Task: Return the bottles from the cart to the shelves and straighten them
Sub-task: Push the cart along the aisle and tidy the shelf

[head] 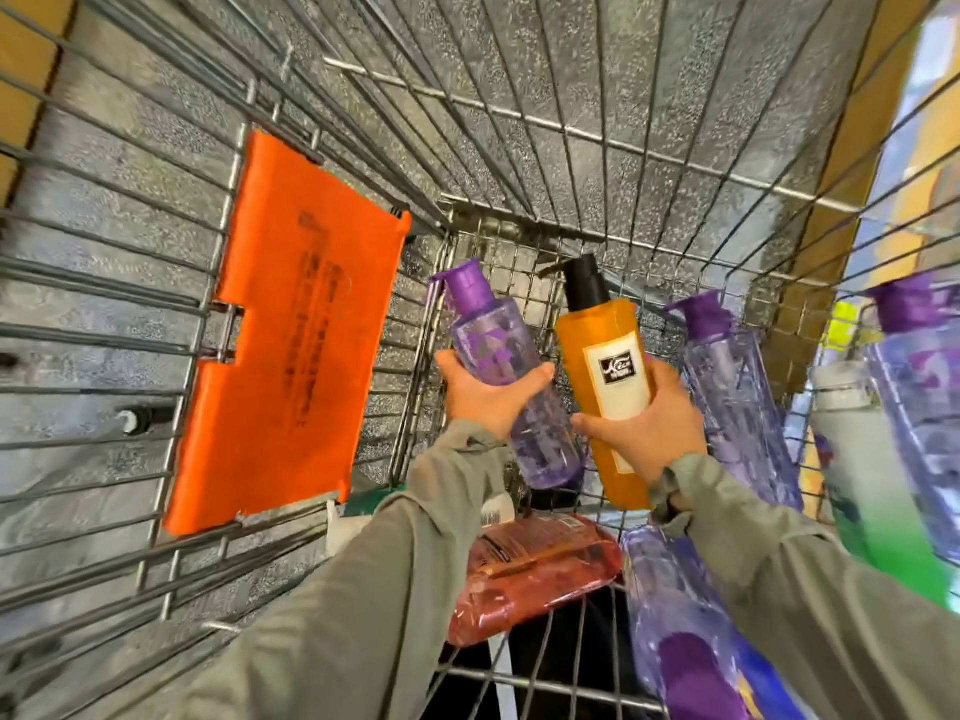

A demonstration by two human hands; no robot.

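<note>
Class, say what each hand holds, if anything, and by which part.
The left hand holds the purple bottle round its middle; the right hand holds the orange bottle round its lower half.

Clear purple-capped plastic bottle (488, 345) within left fingers (448, 362); orange black-capped plastic bottle (602, 335) within right fingers (667, 381); red plastic pouch (540, 569) beneath both, in wire cart (519, 122).
</note>
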